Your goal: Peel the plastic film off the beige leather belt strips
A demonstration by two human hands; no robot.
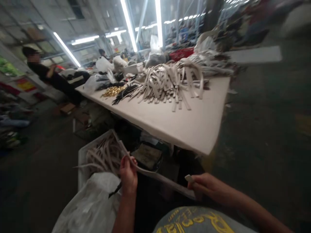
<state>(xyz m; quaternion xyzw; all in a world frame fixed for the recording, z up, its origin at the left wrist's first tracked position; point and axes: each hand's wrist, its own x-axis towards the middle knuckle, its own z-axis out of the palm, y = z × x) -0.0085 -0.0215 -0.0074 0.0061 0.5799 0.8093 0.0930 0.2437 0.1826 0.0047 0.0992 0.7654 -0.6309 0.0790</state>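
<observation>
A long pale beige strap is stretched between my two hands, low in front of my body. Close to its upper end, my left hand is closed around it, and a short length sticks up past the fingers. At the strap's other end my right hand is closed. A pale tip pokes out from its fingers; blur hides whether this is the strap's end or a separate piece. Left of my left hand, a white bin holds many similar loose straps.
A pale table stands ahead, bearing a heap of beige straps, gold pieces and dark strips. A white plastic bag lies at lower left. A person stands beyond the table's left side.
</observation>
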